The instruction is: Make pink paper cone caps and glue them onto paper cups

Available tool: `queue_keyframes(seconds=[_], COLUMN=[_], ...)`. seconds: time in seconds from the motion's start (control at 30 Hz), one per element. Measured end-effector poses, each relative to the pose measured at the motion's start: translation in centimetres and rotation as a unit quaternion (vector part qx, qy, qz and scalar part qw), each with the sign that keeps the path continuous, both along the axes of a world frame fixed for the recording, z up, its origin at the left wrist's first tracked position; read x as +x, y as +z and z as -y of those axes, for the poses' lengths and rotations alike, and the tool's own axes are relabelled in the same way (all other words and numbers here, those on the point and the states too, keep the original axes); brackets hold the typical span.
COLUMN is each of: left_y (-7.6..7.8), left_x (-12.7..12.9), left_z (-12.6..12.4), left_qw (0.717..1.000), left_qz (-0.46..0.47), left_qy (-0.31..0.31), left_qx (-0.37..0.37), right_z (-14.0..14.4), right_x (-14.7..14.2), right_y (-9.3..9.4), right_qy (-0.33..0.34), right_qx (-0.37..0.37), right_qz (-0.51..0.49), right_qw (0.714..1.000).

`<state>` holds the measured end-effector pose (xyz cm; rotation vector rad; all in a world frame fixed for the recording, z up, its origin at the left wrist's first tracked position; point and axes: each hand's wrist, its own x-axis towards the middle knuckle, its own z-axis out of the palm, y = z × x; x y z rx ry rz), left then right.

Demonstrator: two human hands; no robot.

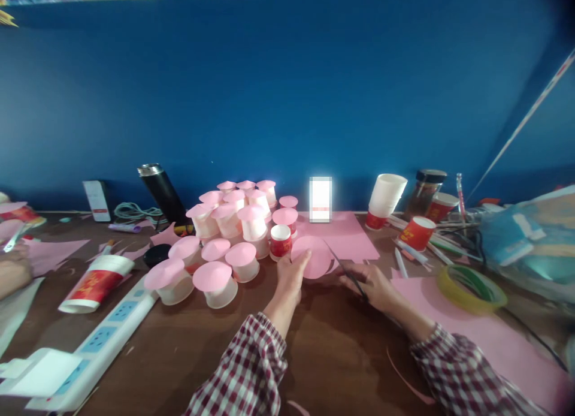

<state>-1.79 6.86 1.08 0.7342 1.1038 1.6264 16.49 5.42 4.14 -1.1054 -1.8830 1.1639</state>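
- My left hand [291, 276] pinches the pink paper disc [313, 255] at its near-left edge, thumb on top, fingers under it as far as I can tell.
- My right hand [375, 286] is closed around the scissors [345, 271], whose blades point toward 10 o'clock and meet the disc's right edge.
- To cut cleanly, I judge it best to feed the paper into the blades by turning it with the left hand, keeping the scissors steady and using short bites along the curve.
- The disc lies at 1 o'clock from my left hand, touching it, and at 10 o'clock from my right.
- It hovers just above the brown worktop [341, 356], overlapping the pink paper sheet [348, 235] beyond it.
- Pink-capped paper cups [227, 233] cluster at 10 o'clock, and a red paper cup [281, 241] stands just beside the disc.
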Motion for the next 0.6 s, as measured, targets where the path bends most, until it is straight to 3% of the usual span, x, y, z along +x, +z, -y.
queue_keyframes(seconds=[0.13,0.27,0.33,0.4,0.47,0.5,0.57,0.6], left_y=[0.0,0.6,1.6,3.2,5.3,6.5,8.8,9.8], left_x=[0.0,0.0,0.2,0.7,1.3,1.6,2.0,2.1], left_z=[0.0,0.2,0.8,2.2,4.7,6.2,9.4,10.9], left_qw=[1.0,0.999,0.996,0.987,0.951,0.908,0.833,0.821], left_qz=[0.004,0.035,0.066,0.059,-0.068,-0.152,-0.243,-0.258], left_qy=[0.0,-0.007,-0.052,-0.15,-0.287,-0.358,-0.413,-0.421], left_qx=[-0.002,-0.005,-0.01,0.0,0.094,0.153,0.278,0.288], right_z=[-0.2,-0.1,0.0,0.0,0.0,0.0,-0.1,-0.2], right_x=[-0.2,-0.4,-0.3,0.0,0.1,0.2,0.1,0.0], right_y=[-0.8,-0.5,-0.1,0.2,0.2,0.2,-0.1,-0.3], right_qy=[-0.052,-0.094,-0.121,-0.142,-0.139,-0.126,-0.095,-0.083], right_qx=[-0.05,-0.05,-0.05,-0.06,-0.072,-0.079,-0.089,-0.095], right_qz=[-0.049,-0.116,-0.174,-0.229,-0.248,-0.242,-0.225,-0.219], right_qw=[0.996,0.988,0.976,0.961,0.956,0.959,0.966,0.968])
